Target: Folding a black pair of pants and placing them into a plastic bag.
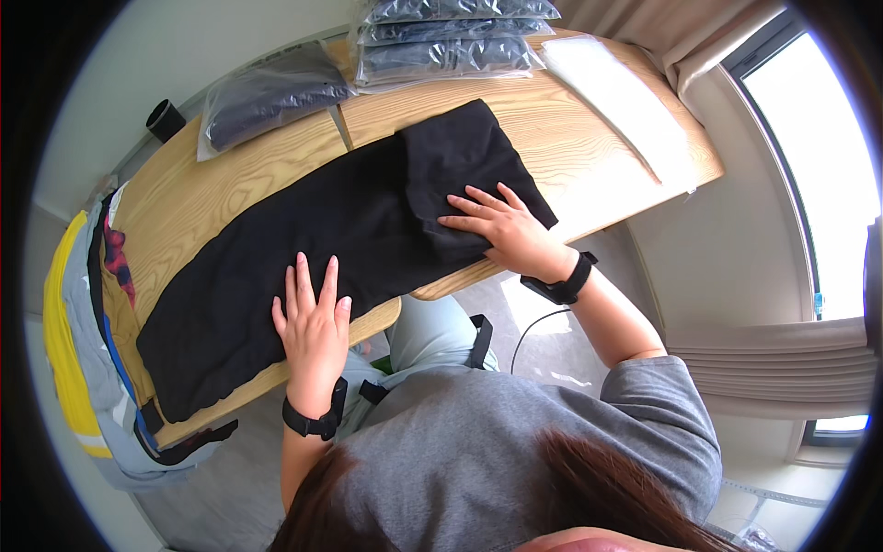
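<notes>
A long black cloth garment point(276, 255) lies flattened across the wooden table point(586, 124). Its right end is folded back over itself, forming a double-layered panel point(455, 152). My right hand point(507, 228) rests palm down on that folded part near its lower right edge, fingers spread. My left hand point(314, 317) lies flat on the garment's near edge, left of the middle, its fingers also apart. Neither hand grips anything. Each wrist wears a black strap with a small device.
Clear-bagged folded garments point(448, 58) are stacked at the back, with one bagged dark garment point(276, 103) to their left. Flat transparent bags point(621, 103) lie at right. Several clothes point(69, 331) hang over the left edge. A black cup-like object point(165, 121) stands behind the table.
</notes>
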